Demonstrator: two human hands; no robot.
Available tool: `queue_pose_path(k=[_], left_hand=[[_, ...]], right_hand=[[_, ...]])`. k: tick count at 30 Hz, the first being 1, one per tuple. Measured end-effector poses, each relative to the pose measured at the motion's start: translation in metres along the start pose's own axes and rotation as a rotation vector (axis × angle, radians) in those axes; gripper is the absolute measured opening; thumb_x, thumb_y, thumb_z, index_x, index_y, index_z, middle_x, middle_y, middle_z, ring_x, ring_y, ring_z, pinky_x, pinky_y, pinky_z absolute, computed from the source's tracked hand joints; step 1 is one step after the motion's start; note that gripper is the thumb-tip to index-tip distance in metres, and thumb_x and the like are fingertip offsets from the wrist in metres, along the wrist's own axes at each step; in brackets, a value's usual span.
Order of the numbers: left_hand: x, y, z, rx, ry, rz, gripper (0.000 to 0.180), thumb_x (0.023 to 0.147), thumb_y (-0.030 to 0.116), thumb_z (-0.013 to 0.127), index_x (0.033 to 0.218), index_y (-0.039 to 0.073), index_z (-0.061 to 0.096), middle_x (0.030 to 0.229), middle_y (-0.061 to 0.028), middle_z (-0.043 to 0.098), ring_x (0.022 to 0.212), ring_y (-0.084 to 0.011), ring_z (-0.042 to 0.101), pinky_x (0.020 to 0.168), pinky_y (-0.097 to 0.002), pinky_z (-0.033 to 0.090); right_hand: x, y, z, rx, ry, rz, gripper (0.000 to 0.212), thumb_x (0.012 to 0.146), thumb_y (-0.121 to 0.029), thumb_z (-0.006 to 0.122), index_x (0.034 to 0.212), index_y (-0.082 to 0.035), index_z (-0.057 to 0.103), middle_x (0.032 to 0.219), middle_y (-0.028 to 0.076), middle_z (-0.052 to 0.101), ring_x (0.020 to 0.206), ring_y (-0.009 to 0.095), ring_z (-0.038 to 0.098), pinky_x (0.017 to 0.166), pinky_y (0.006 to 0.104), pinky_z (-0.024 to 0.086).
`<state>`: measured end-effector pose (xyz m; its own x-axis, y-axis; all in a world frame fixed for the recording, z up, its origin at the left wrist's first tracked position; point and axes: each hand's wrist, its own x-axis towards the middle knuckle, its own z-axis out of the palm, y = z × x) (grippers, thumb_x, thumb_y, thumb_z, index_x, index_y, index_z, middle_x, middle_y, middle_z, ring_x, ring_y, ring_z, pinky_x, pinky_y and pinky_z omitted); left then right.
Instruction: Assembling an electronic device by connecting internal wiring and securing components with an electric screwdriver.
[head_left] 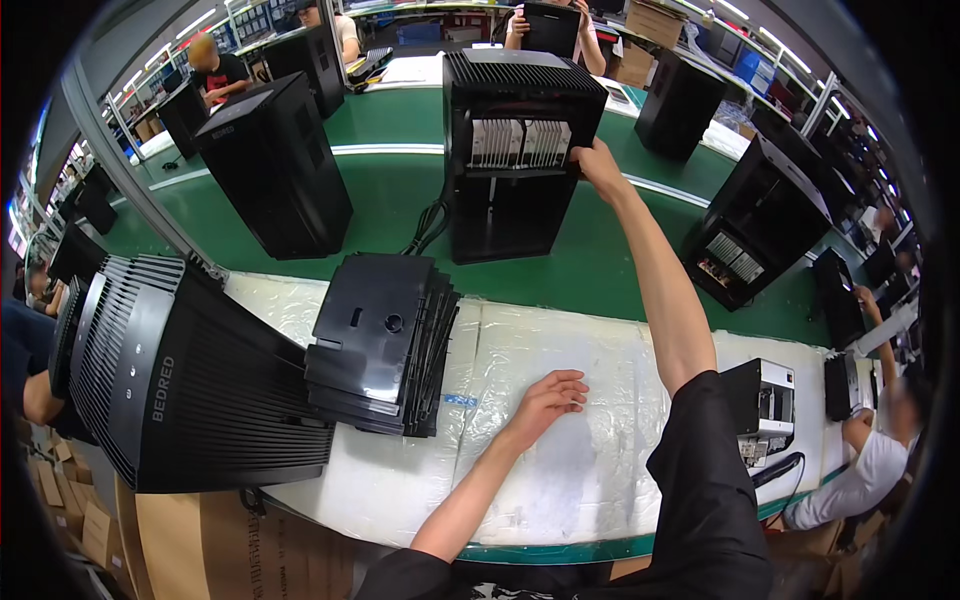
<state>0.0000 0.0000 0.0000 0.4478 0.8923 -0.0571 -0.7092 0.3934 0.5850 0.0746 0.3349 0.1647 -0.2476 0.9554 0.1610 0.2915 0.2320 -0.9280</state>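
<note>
The open black unit (520, 150) on the belt looked like matt moulded plastic, its top ribbed, with pale, dull metal-looking fins (520, 142) inside. The belt (390, 200) was smooth green rubbery sheet with a slight sheen. The stacked back panels (375, 345) were satin black plastic. The bench (590, 350) was covered in crinkled, glossy clear film over white. The nearer housing (190, 390) was ribbed plastic, faintly shiny, and the boxes (215, 545) below were brown, matt cardboard.
</note>
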Motion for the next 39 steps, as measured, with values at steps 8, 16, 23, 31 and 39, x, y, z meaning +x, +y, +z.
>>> queue_pose_path(k=[8, 16, 23, 31, 39], left_hand=[[0.005, 0.003, -0.003, -0.045, -0.005, 0.004, 0.042, 0.078, 0.000, 0.043, 0.121, 0.000, 0.045, 0.108, -0.0109, 0.055, 0.097, -0.0192, 0.053, 0.088, -0.0353, 0.041], [0.000, 0.008, -0.006, -0.026, -0.020, 0.025, 0.041, 0.079, 0.002, 0.044, 0.120, 0.000, 0.045, 0.109, -0.0109, 0.055, 0.096, -0.0181, 0.054, 0.087, -0.0344, 0.042], [-0.003, 0.013, -0.004, 0.004, 0.033, 0.063, 0.041, 0.079, 0.003, 0.045, 0.120, 0.000, 0.046, 0.108, -0.0106, 0.056, 0.094, -0.0173, 0.055, 0.085, -0.0326, 0.043], [0.001, 0.005, -0.007, 0.619, 0.271, 0.548, 0.044, 0.073, -0.005, 0.047, 0.117, -0.001, 0.047, 0.103, -0.0109, 0.058, 0.091, -0.0183, 0.056, 0.080, -0.0297, 0.045], [-0.020, 0.025, 0.024, 1.380, 0.695, 0.868, 0.060, 0.067, -0.003, 0.055, 0.125, -0.003, 0.039, 0.132, -0.0204, 0.033, 0.129, -0.0369, 0.021, 0.106, -0.0453, 0.020]], right_hand=[[-0.011, -0.038, 0.010, -0.392, 0.403, -0.162, 0.033, 0.068, -0.013, 0.042, 0.088, 0.008, 0.057, 0.089, 0.033, 0.057, 0.092, 0.047, 0.052, 0.079, 0.0468, 0.040], [0.009, -0.090, -0.012, -0.760, 0.367, -0.114, 0.044, 0.072, -0.019, 0.039, 0.098, 0.010, 0.058, 0.104, 0.034, 0.055, 0.100, 0.047, 0.052, 0.091, 0.0469, 0.039], [-0.006, -0.151, -0.018, -1.239, 0.090, -0.442, 0.031, 0.069, -0.012, 0.041, 0.086, 0.007, 0.060, 0.084, 0.029, 0.059, 0.087, 0.045, 0.055, 0.082, 0.0463, 0.043], [-0.063, -0.168, -0.047, -1.546, -0.244, -0.566, 0.035, 0.064, -0.008, 0.044, 0.091, -0.002, 0.066, 0.080, 0.023, 0.061, 0.082, 0.037, 0.058, 0.074, 0.0439, 0.046], [-0.146, -0.153, -0.085, -1.256, -0.410, -0.752, 0.059, 0.048, -0.004, 0.039, 0.100, -0.008, 0.067, 0.064, 0.024, 0.057, 0.055, 0.034, 0.056, 0.063, 0.0391, 0.046]])
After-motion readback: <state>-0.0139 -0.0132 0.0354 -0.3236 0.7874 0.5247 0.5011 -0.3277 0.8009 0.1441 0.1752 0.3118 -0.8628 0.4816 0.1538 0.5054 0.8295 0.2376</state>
